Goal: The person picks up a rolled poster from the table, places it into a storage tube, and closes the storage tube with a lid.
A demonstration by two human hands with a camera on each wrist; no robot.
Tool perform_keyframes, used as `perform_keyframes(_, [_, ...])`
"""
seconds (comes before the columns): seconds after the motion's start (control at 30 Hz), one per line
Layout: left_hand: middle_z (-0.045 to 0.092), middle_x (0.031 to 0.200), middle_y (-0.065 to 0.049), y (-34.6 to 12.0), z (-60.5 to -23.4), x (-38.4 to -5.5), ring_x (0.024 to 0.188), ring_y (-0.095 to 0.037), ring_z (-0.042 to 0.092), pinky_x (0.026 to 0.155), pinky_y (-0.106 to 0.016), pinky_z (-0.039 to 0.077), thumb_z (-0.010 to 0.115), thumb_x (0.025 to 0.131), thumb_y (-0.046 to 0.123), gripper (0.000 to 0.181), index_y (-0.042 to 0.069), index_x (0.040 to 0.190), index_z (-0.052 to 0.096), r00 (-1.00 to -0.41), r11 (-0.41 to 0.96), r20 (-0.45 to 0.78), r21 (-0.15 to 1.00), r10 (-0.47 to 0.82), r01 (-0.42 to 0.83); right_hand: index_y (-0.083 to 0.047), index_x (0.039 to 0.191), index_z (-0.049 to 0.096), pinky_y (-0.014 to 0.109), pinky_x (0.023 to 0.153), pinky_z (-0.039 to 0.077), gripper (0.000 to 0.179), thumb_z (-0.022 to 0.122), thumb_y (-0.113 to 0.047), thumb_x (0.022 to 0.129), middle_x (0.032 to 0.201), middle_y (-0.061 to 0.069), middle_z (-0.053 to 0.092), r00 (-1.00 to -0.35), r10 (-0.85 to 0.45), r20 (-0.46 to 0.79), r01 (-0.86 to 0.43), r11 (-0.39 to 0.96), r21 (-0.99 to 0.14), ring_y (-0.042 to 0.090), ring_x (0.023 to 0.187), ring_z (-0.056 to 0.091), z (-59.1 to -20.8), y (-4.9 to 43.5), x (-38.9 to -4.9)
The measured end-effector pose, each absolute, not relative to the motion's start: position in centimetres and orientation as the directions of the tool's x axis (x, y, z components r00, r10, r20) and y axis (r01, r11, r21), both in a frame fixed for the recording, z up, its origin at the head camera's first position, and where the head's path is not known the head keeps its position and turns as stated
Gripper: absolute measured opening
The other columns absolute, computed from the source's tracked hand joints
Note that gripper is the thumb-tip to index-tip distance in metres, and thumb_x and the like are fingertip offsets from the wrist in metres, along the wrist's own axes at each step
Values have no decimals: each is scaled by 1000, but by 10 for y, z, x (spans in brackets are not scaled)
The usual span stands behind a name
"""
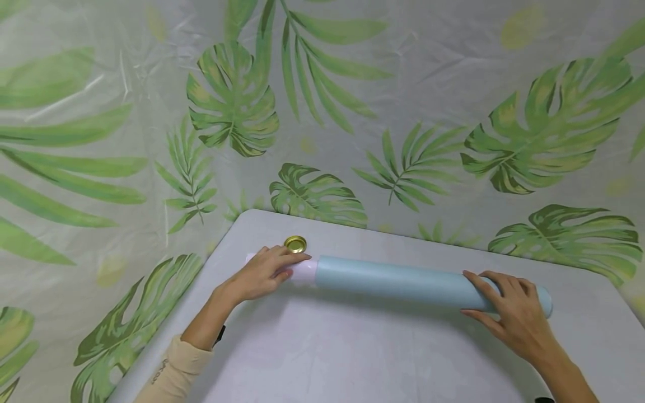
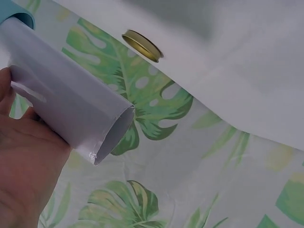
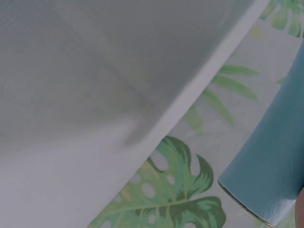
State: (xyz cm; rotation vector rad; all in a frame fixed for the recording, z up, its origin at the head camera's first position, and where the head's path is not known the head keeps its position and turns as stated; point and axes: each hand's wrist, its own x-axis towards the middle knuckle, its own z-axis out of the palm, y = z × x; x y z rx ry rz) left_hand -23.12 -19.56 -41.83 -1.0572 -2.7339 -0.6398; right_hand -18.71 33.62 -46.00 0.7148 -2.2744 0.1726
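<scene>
A long light-blue tube (image 1: 393, 280) spans between the two hands above the white table. From its left end juts a narrower pale lilac tube (image 1: 304, 272), whose open hollow end shows in the left wrist view. My left hand (image 1: 264, 271) grips the lilac tube (image 2: 71, 90), thumb and fingers round it. Near the blue tube's right end, my right hand (image 1: 519, 313) holds it from above, thumb on the near side. In the right wrist view the blue tube (image 3: 268, 166) shows its end, with only a sliver of the hand at the edge.
Just beyond the left hand, a round gold lid (image 1: 295, 244) lies on the white table (image 1: 353, 358) near its far left corner. Behind the table hangs a leaf-patterned sheet (image 1: 322, 140); it meets the table's far edge.
</scene>
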Motion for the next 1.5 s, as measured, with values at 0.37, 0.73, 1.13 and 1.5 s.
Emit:
perform_keyframes(0.37, [65,122,-2,-181,-416,-229,105,-16,57,88,-33,37,62,103,15,45,22,147,60,-749,670,224,340,623,660,3,132,65,61,91,41,97,40,-83,94,117,26,68,-575,-416,704,-540,840,55,44,103,62,-463,333,-185])
perform_keyframes(0.73, [62,142,-6,-181,-418,-227,134,-26,55,96,-43,41,63,102,17,46,21,148,58,-749,673,231,332,621,661,4,124,67,63,89,41,96,41,-84,93,112,24,70,-577,-415,703,-534,843,60,45,98,63,-464,332,-182])
perform_keyframes(1.13, [55,152,-13,-197,-412,-227,143,-35,48,119,-69,25,65,103,35,56,13,152,52,-812,749,396,347,429,565,4,125,66,65,88,40,98,40,-84,93,115,25,69,-582,-383,717,-495,867,62,45,101,62,-460,338,-180])
perform_keyframes(1.5, [30,165,-28,-244,-434,-239,150,-45,37,119,-60,39,42,113,40,65,9,166,22,-997,315,60,946,57,75,4,124,67,64,89,38,98,41,-85,92,112,25,70,-570,-373,732,-482,873,69,44,99,63,-458,342,-174])
